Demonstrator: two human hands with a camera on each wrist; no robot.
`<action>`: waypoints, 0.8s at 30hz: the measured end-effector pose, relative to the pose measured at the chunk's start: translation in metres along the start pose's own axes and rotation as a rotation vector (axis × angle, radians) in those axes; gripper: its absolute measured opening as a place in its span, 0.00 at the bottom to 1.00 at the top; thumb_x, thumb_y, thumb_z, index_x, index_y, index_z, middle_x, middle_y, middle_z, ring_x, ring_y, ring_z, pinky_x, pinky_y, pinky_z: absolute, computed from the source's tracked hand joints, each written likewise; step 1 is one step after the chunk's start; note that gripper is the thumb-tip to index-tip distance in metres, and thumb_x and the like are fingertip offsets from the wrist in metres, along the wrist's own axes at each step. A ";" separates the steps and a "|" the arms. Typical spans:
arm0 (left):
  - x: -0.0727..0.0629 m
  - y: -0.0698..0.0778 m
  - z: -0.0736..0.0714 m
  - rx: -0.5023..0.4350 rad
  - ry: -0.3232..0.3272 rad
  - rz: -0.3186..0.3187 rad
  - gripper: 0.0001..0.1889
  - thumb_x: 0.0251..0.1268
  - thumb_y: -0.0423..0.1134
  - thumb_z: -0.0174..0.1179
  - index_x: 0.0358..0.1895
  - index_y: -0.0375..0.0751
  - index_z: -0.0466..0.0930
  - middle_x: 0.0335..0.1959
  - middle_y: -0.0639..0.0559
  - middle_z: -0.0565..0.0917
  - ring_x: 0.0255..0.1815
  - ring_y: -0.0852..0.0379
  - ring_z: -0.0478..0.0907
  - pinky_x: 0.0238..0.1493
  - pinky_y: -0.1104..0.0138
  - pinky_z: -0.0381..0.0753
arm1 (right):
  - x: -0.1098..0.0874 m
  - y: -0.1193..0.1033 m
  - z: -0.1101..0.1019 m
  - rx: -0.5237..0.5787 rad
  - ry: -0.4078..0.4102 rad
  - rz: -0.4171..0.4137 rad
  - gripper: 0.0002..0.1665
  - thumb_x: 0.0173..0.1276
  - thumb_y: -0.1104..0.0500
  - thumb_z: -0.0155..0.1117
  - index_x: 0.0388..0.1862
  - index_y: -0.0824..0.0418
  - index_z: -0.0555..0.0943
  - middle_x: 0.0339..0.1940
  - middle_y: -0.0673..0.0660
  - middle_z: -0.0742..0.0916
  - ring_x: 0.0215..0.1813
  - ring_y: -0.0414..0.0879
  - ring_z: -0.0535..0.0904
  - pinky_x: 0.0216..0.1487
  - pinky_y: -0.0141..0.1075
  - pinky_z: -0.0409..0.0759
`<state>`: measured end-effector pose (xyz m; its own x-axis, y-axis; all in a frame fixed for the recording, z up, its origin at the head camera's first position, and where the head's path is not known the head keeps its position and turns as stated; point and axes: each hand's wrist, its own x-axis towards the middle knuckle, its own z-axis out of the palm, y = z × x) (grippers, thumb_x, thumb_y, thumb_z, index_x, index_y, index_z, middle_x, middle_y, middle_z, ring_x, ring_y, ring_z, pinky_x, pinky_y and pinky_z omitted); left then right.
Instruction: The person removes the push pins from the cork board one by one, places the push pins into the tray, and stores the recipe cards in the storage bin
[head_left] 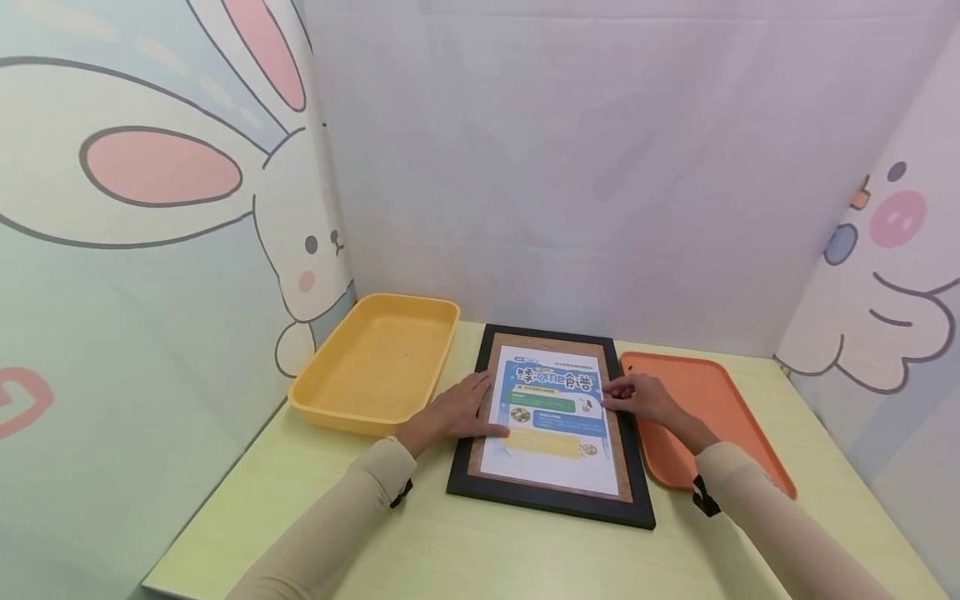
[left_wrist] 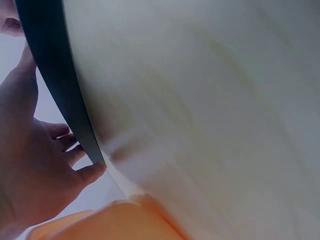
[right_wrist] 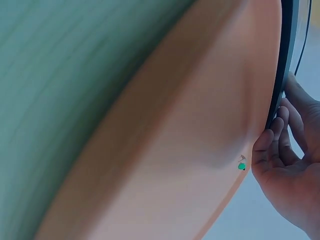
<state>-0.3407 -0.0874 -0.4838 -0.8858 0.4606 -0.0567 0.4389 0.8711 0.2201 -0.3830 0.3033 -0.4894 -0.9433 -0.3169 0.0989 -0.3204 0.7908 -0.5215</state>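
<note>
A black picture frame (head_left: 551,504) with a brown board (head_left: 474,457) inside lies flat on the table. On the board lies a white printed sheet (head_left: 551,475) with blue, green and yellow panels. My left hand (head_left: 459,408) rests across the frame's left side, fingers spread, thumb on the sheet's left edge. From the right, my right hand (head_left: 641,398) reaches over the frame, its curled fingertips right at the sheet's right edge; I cannot tell whether they pinch it. In the right wrist view, the curled fingers (right_wrist: 275,145) sit close beside the dark frame side (right_wrist: 285,55).
A yellow tray (head_left: 375,417) stands left of the frame, near the back wall. On the right, an orange tray (head_left: 720,408) lies right beside the frame, under my right forearm. Walls with cartoon animals (head_left: 300,242) and a pale curtain (head_left: 562,167) enclose the table (head_left: 420,542).
</note>
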 end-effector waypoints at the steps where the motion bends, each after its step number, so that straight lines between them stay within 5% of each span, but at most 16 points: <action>1: 0.000 0.000 0.000 0.001 0.004 0.004 0.64 0.56 0.82 0.57 0.84 0.40 0.50 0.85 0.46 0.54 0.85 0.47 0.51 0.81 0.53 0.57 | 0.000 0.000 0.000 0.001 0.000 0.001 0.24 0.65 0.52 0.79 0.55 0.65 0.89 0.34 0.52 0.85 0.37 0.47 0.75 0.31 0.33 0.70; 7: -0.001 -0.001 -0.001 0.007 0.009 0.007 0.64 0.55 0.83 0.56 0.84 0.40 0.51 0.85 0.47 0.54 0.84 0.48 0.53 0.80 0.52 0.58 | -0.001 0.002 0.002 0.004 0.006 -0.004 0.24 0.66 0.52 0.78 0.55 0.64 0.89 0.34 0.52 0.84 0.37 0.47 0.75 0.31 0.33 0.70; 13: 0.001 -0.003 -0.001 -0.087 0.010 0.000 0.59 0.61 0.80 0.54 0.84 0.40 0.52 0.85 0.47 0.54 0.84 0.48 0.52 0.80 0.52 0.59 | -0.002 0.002 0.000 0.014 0.015 -0.024 0.23 0.66 0.53 0.78 0.55 0.65 0.89 0.34 0.52 0.84 0.37 0.47 0.75 0.31 0.32 0.70; 18: 0.004 -0.004 0.000 -0.235 0.041 0.021 0.45 0.75 0.63 0.56 0.83 0.36 0.55 0.84 0.43 0.55 0.84 0.44 0.51 0.80 0.49 0.58 | -0.003 0.000 0.000 0.019 0.020 -0.020 0.23 0.66 0.54 0.78 0.55 0.66 0.88 0.33 0.53 0.83 0.37 0.48 0.75 0.30 0.32 0.69; 24: 0.006 -0.003 0.002 -0.269 0.060 0.066 0.28 0.82 0.36 0.45 0.79 0.29 0.60 0.82 0.38 0.59 0.84 0.37 0.47 0.82 0.48 0.51 | -0.003 0.001 0.002 0.029 0.019 0.006 0.23 0.66 0.53 0.78 0.55 0.65 0.89 0.34 0.53 0.83 0.38 0.48 0.75 0.31 0.33 0.69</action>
<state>-0.3473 -0.0865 -0.4872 -0.8675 0.4970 0.0225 0.4472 0.7592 0.4729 -0.3806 0.3040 -0.4920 -0.9468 -0.3019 0.1115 -0.3122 0.7771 -0.5465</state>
